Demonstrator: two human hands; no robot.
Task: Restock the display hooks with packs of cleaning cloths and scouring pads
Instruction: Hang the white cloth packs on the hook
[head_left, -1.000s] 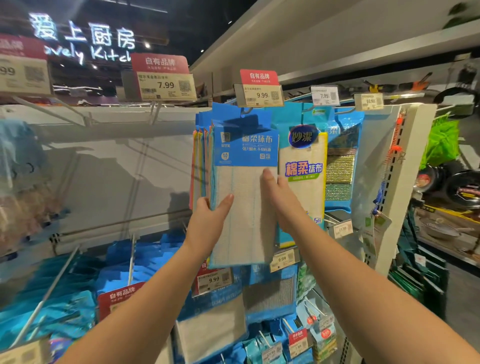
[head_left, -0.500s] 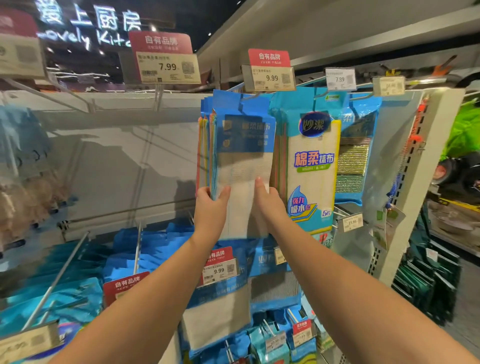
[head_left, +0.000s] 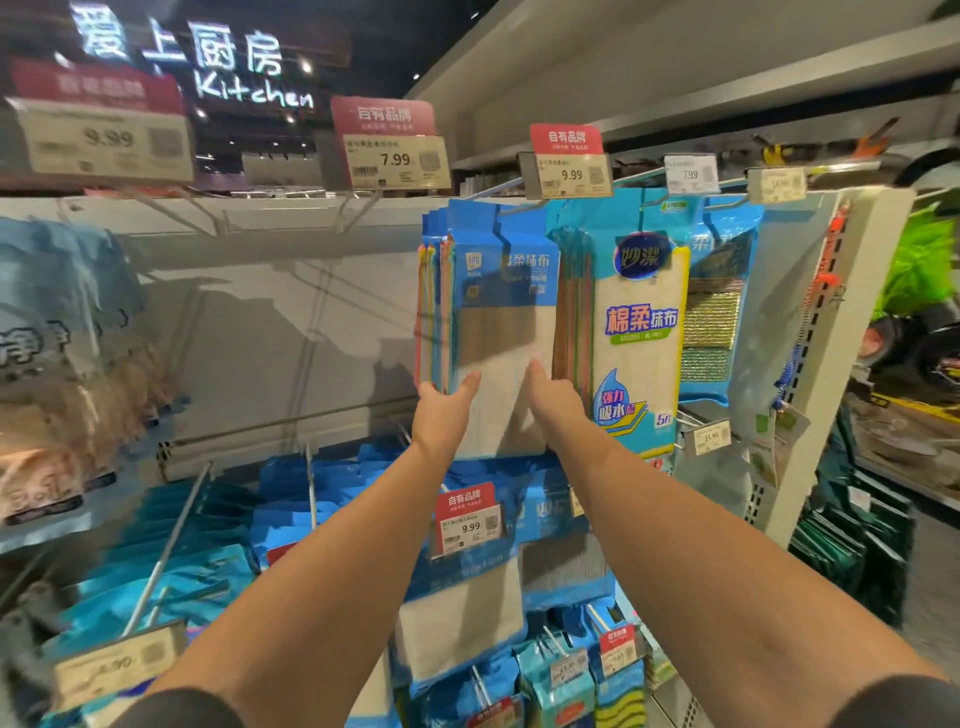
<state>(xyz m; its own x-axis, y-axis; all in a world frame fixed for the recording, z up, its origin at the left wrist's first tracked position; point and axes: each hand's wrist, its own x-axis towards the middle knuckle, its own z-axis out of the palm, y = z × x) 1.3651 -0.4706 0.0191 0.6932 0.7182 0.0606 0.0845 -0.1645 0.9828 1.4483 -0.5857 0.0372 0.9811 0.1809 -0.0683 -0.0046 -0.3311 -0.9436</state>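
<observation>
A pack of white cleaning cloths (head_left: 506, 332) with a blue header hangs at the front of a row of like packs on a display hook (head_left: 498, 209) under a 9.99 price tag (head_left: 569, 174). My left hand (head_left: 441, 415) holds the pack's lower left edge, thumb across the front and fingers hidden behind. My right hand (head_left: 553, 402) presses straight fingers against the pack's lower right front. Right beside it hangs a yellow-edged cloth pack (head_left: 641, 322), then gold and green scouring pads (head_left: 711, 325).
A bare hook (head_left: 358, 208) under a 7.99 tag juts out to the left over a white back panel. Blue packs (head_left: 322, 499) fill the lower hooks, with a red 9.99 tag (head_left: 467, 525) below my wrists. A white end upright (head_left: 852, 338) bounds the bay on the right.
Both hands have reached farther forward and the cloth pack has slid back along its hook against the row behind. The pack looks smaller and sits straighter now.
</observation>
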